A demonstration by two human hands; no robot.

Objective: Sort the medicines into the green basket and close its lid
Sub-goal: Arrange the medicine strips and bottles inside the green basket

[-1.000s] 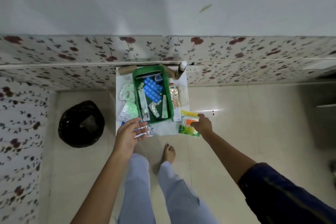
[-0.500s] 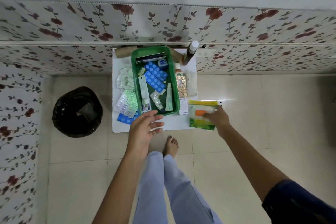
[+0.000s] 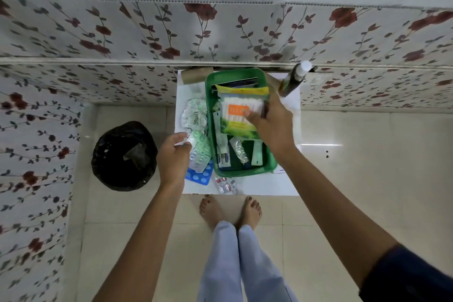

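Observation:
The green basket [image 3: 270, 159] stands open on a small white table [image 3: 264, 185] and holds tubes and blister strips. My right hand [image 3: 270, 121] is over the basket, shut on a cotton-bud packet [image 3: 239, 115] with an orange label that lies across the basket's upper half. My left hand [image 3: 172, 157] is at the basket's left, its fingers closed on a silver blister strip [image 3: 182, 141] at the edge of a pile of green and silver strips [image 3: 196, 117]. A blue blister strip [image 3: 199, 175] and a small red-pill strip [image 3: 224, 185] lie near the table's front edge.
A dark bottle with a white cap [image 3: 294, 78] stands at the table's back right, a cardboard roll [image 3: 193, 76] at the back left. A black bin [image 3: 123, 155] sits on the floor to the left. My bare feet [image 3: 230, 211] stand just before the table; a floral wall lies behind.
My right hand has carried the cotton-bud packet from the table's right edge to over the basket. My left hand has moved left onto the blister pile and closed on a strip.

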